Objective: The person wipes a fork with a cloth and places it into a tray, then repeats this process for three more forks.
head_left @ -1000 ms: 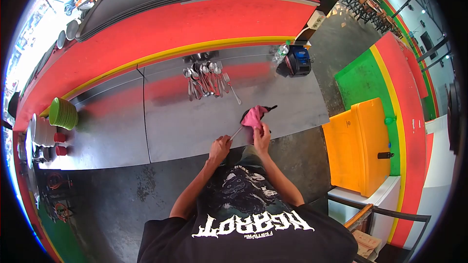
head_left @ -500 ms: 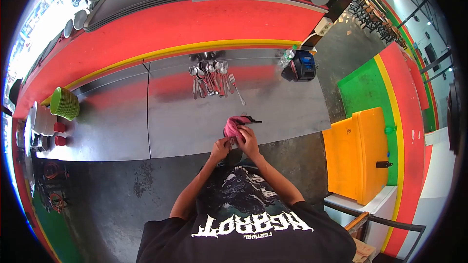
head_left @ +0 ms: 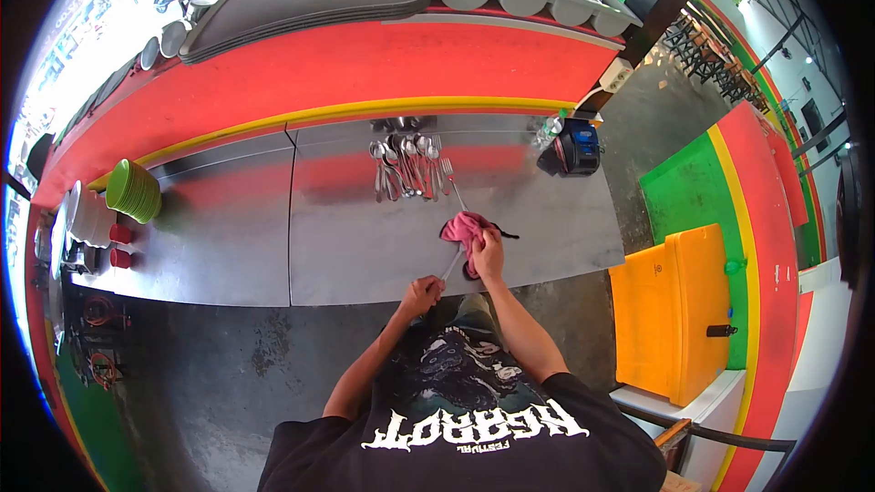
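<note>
My left hand (head_left: 423,295), at the table's front edge, is closed on the end of a slim metal piece of cutlery (head_left: 452,264). Its other end disappears under a pink cloth with dark edging (head_left: 467,228), so the kind of cutlery is hidden. The cloth is bunched in my closed right hand (head_left: 489,258), over the steel table (head_left: 365,255). Beyond the cloth, a fork (head_left: 449,173) lies on the tabletop, its handle end partly behind the cloth. Just left of it is a pile of spoons and forks (head_left: 406,166), laid roughly side by side.
A plastic bottle (head_left: 547,130) and a dark bag (head_left: 578,148) stand at the back right. Green bowls (head_left: 133,191) are stacked at far left. Trays (head_left: 310,0) and a grey cutlery holder (head_left: 524,0) rest on the red ledge. A yellow bin (head_left: 670,310) is to the right.
My hands have moved apart: the right one, with the cloth, went right and slightly forward, the left one slightly down. The cutlery between them now shows. The whole view has tilted slightly.
</note>
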Available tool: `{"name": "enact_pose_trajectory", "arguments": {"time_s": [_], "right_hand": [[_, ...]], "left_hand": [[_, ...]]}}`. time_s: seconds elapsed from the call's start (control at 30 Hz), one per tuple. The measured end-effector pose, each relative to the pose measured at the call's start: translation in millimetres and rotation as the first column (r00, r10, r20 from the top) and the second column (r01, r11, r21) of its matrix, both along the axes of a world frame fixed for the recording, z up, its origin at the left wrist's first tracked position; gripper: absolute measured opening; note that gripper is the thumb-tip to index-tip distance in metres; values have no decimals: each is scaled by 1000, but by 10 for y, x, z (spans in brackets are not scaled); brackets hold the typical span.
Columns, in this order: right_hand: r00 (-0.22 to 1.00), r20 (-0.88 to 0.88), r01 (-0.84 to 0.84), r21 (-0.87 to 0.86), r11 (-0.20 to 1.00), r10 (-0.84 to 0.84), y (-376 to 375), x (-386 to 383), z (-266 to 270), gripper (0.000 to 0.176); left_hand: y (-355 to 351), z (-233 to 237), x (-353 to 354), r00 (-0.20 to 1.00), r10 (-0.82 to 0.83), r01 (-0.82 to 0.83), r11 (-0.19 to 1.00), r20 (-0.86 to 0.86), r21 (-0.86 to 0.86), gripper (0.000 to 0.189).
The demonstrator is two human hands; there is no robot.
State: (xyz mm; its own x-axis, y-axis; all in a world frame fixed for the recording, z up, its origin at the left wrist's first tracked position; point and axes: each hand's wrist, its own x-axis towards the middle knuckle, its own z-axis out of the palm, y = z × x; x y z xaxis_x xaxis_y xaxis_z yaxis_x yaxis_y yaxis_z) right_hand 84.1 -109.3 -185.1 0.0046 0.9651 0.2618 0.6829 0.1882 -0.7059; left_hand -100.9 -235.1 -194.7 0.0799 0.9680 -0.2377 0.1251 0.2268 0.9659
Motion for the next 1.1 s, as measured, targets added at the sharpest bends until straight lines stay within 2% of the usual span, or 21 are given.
{"name": "enact_pose_trajectory", "arguments": {"time_s": [0.1,0.17,0.23,0.27,0.43,0.53,0.57,0.63,0.7,0.73,0.87,0.97,1.1], "right_hand": [[1000,1,9,-63,998,-9,102,38,61,30],[993,-107,51,7,999,-50,153,34,-162,30],[971,-221,98,45,994,-86,73,-36,-6,29],[973,-233,36,135,990,-3,-7,-70,99,30],[934,-129,-310,168,936,333,-489,-300,392,28],[876,-47,-466,171,868,480,-693,-346,354,28],[855,-25,-507,166,846,517,-740,-352,320,28],[883,10,-467,131,875,469,-723,-315,266,27],[902,47,-432,118,894,430,-630,-241,205,25],[917,65,-398,171,901,392,-563,-209,187,25],[953,85,-300,166,939,290,-350,-111,275,27],[985,-5,-168,196,966,172,-238,-95,231,25],[998,37,-50,100,994,47,-6,56,49,23]], "left_hand": [[-13,24,1,999,26,-25,999,34,-21,23],[-2,13,-13,999,31,-30,999,44,-19,22],[8,-6,-25,1000,22,-22,1000,22,6,22],[7,-16,-22,999,25,-25,1000,30,7,22],[16,-79,22,998,55,-55,999,35,0,23],[39,-218,10,988,72,-73,997,-140,1,19],[30,-225,11,988,71,-68,997,-136,25,19],[6,-141,21,989,71,-62,995,-127,73,18],[9,-94,36,997,41,-37,998,-67,51,18],[5,-74,41,999,25,-24,999,-36,40,18],[13,46,44,998,25,-25,1000,-52,-8,18],[5,51,38,999,17,-19,999,-38,-29,18],[-62,95,9,1000,-1,0,999,-25,-46,20]]}}
